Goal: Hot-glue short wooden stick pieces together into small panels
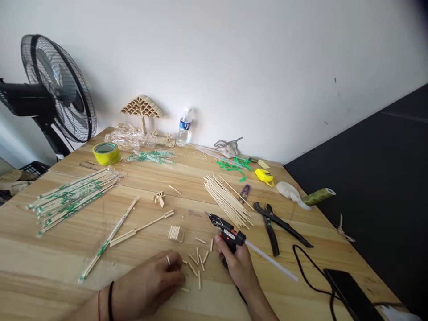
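My right hand [236, 261] is wrapped round the handle of a black hot glue gun [227, 229]. Its nozzle points up and left, and a clear glue stick [272, 261] juts out of its back. My left hand [157, 278], with a ring on it, rests low over the table with its fingers curled in. Whatever is between those fingertips is hidden. Beside it lie several short cut wooden sticks [199, 278]. Just beyond both hands stands a small block of glued short sticks [176, 233]. Left of that block lies a long joined stick piece [143, 227].
Loose skewers [227, 200], pliers-like cutters [270, 223] and purple snips [245, 192] lie to the right. A phone [351, 292] and black cable are near the right edge. Wrapped chopsticks [76, 196], yellow tape [106, 154] and a fan [56, 89] are left. A bottle [183, 127] and stick tree [142, 109] stand behind.
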Tool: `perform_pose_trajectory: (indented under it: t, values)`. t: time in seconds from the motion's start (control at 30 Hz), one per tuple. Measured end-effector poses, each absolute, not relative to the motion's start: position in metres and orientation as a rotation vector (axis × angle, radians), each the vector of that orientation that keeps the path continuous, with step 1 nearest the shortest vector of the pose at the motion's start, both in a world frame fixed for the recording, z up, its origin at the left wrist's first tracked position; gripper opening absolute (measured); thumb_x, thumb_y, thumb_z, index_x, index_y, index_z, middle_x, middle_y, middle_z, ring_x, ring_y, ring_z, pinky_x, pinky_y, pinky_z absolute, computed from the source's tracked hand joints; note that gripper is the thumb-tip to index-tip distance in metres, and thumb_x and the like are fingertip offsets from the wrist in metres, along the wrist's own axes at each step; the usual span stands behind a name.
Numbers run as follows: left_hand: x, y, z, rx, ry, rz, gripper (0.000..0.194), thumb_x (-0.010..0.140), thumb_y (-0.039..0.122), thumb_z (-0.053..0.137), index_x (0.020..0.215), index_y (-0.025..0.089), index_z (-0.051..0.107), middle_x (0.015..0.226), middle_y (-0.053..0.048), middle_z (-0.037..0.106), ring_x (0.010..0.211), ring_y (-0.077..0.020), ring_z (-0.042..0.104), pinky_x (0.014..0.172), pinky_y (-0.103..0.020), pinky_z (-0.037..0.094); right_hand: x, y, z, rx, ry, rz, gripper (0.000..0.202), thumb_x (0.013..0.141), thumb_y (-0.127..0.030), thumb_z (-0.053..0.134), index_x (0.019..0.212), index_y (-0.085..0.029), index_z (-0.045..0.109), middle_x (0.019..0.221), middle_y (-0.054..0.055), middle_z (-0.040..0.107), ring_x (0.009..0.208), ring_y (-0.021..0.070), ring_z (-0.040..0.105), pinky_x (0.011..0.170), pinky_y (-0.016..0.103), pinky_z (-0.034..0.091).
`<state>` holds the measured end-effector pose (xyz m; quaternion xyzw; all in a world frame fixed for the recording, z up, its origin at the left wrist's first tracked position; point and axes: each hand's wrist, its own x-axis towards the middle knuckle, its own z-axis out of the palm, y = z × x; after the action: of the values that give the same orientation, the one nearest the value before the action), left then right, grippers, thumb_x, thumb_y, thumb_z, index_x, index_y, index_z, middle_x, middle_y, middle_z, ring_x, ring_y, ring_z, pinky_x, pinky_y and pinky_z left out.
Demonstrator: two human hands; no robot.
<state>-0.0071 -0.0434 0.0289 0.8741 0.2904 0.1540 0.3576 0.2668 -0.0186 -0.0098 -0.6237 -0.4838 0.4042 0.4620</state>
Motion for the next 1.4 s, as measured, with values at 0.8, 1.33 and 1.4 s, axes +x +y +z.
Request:
perform_pose_trajectory:
  t: [0.8, 1.33, 1.4]
  values:
    - [-0.017, -0.024, 0.016, 0.859, 0.615, 0.797, 0.031, 0.085, 0.021, 0.089, 0.109, 0.018, 0.069, 0.095, -0.004, 0.077, 0.089, -0.0146, 0.071, 0.082, -0.026, 0.053, 0.258, -0.077, 0.003, -1.244, -1.233, 1.471, 0.037, 0.089, -0.058, 0.077, 0.089, -0.021, 0.072, 0.077, 0.004, 0.062, 0.072, 0.0221, 0.054, 0.069, 0.037, 0.048]
    - [-0.023, -0.019, 0.016, 0.879, 0.569, 0.773, 0.03, 0.08, 0.022, 0.092, 0.104, 0.019, 0.074, 0.082, 0.002, 0.068, 0.072, -0.0105, 0.06, 0.067, -0.021, 0.044, 0.249, -0.086, 0.002, -1.404, -1.306, 1.426, 0.048, 0.083, -0.066, 0.079, 0.095, -0.019, 0.076, 0.081, 0.008, 0.072, 0.087, 0.0302, 0.068, 0.087, 0.045, 0.057]
    - [-0.023, -0.019, 0.016, 0.883, 0.571, 0.767, 0.029, 0.08, 0.021, 0.092, 0.103, 0.019, 0.074, 0.083, 0.002, 0.067, 0.072, -0.0106, 0.06, 0.067, -0.022, 0.044, 0.247, -0.085, 0.006, -1.415, -1.315, 1.401, 0.045, 0.082, -0.064, 0.081, 0.092, -0.02, 0.077, 0.086, 0.009, 0.075, 0.089, 0.0305, 0.069, 0.089, 0.046, 0.058]
